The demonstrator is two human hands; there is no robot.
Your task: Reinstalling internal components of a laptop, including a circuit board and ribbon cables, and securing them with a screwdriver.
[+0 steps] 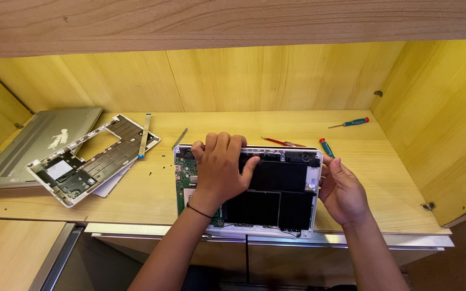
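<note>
An opened laptop base (295, 202) lies on the wooden desk with its black battery cells and green circuit board (184, 186) exposed. My left hand (219, 170) lies flat on the upper left of the base, fingers spread over the board and the far edge. My right hand (341, 191) grips the right edge of the white casing, thumb on the rim. Neither hand holds a tool.
A detached keyboard frame (90, 161) lies at the left, resting partly on a grey laptop lid (33, 143). Three screwdrivers lie behind the base: a red one (279, 142), a teal one (327, 147) and a blue one (351, 123). A ribbon cable (144, 134) and small screws lie nearby.
</note>
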